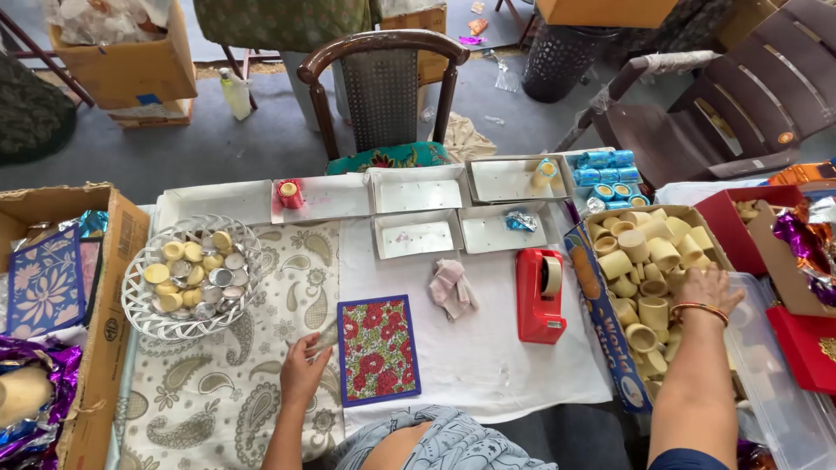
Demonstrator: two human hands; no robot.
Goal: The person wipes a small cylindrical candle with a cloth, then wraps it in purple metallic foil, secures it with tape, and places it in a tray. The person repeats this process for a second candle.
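Observation:
My left hand (302, 370) rests on the patterned tablecloth, fingers touching the left edge of a red floral card with a blue border (378, 349). My right hand (707, 290), with bangles at the wrist, reaches into a cardboard box (601, 296) full of cream-coloured rings (640, 261); its fingers lie on the rings, and whether they grip one is hidden. A red tape dispenser (539, 294) stands between the card and the box.
A white basket (139, 305) holds yellow and silver rings. Several shallow white trays (415, 193) line the far edge, one with a red ring (290, 192), another with blue-wrapped rings (607, 171). A crumpled cloth (452, 287) lies mid-table. Cardboard boxes flank both sides; a wooden chair (383, 87) stands behind.

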